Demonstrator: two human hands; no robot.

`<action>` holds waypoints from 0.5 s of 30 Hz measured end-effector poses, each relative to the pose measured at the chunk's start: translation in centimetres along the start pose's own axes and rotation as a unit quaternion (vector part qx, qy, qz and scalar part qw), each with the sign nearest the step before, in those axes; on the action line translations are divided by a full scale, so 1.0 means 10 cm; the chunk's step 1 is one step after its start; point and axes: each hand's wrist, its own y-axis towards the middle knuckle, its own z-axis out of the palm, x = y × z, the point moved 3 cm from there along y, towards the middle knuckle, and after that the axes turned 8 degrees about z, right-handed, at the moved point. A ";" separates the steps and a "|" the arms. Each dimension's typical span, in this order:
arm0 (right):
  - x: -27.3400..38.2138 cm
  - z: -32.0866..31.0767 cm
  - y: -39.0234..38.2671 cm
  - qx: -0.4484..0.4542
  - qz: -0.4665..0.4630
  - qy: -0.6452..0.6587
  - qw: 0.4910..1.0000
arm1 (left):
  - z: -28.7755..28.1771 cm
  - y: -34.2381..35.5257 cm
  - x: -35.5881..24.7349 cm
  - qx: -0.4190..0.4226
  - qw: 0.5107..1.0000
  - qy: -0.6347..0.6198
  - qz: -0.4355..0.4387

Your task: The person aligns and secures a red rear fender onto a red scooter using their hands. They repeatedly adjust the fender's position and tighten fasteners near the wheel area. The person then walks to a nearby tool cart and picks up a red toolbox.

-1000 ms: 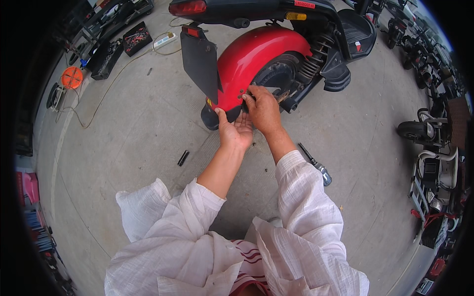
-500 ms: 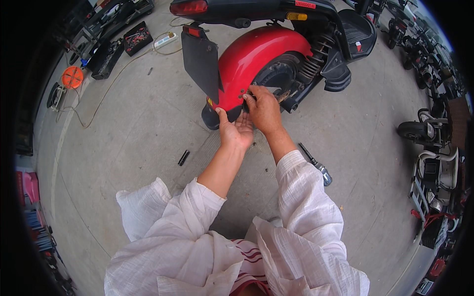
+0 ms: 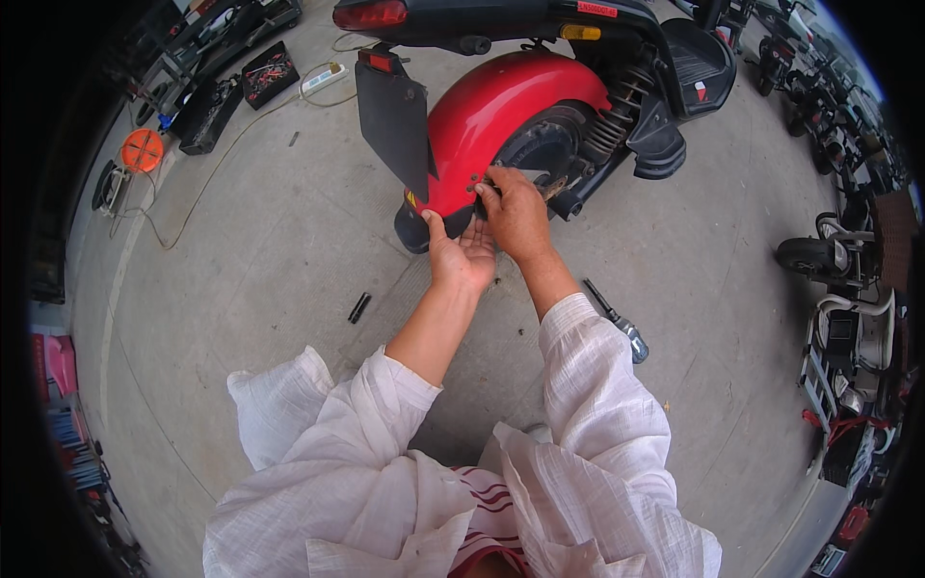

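Observation:
A red rear fender [image 3: 482,101] arches over the black wheel [image 3: 540,144] of a scooter standing at the top of the view. With its palm turned up, my left hand [image 3: 461,258] grips the fender's lower end, thumb on the red outer face and fingers curled beneath. My right hand [image 3: 517,214] is closed at the fender's inner edge, thumb and forefinger beside small holes in it. Anything small between those fingertips is hidden. Left of the fender hangs a black flap [image 3: 393,120] with a red reflector.
A power driver [image 3: 621,328] with a long shaft lies on the concrete floor right of my arms. A short black cylinder [image 3: 359,308] lies to the left. Toolboxes [image 3: 268,75], a power strip [image 3: 323,80] and an orange cable reel [image 3: 142,151] stand farther left; parked scooters [image 3: 829,255] line the right.

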 end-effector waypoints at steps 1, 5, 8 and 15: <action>0.00 0.00 0.00 -0.001 -0.002 0.001 1.000 | 0.00 0.00 0.00 0.002 1.000 0.000 0.000; 0.00 0.00 0.00 -0.001 -0.003 0.002 1.000 | 0.00 0.01 0.00 0.000 1.000 -0.004 0.001; -0.01 0.00 0.00 0.004 0.000 0.001 1.000 | 0.00 0.01 0.01 -0.010 1.000 -0.004 -0.003; -0.01 0.00 0.00 0.006 0.001 -0.004 1.000 | -0.01 0.02 0.01 0.000 1.000 -0.001 0.001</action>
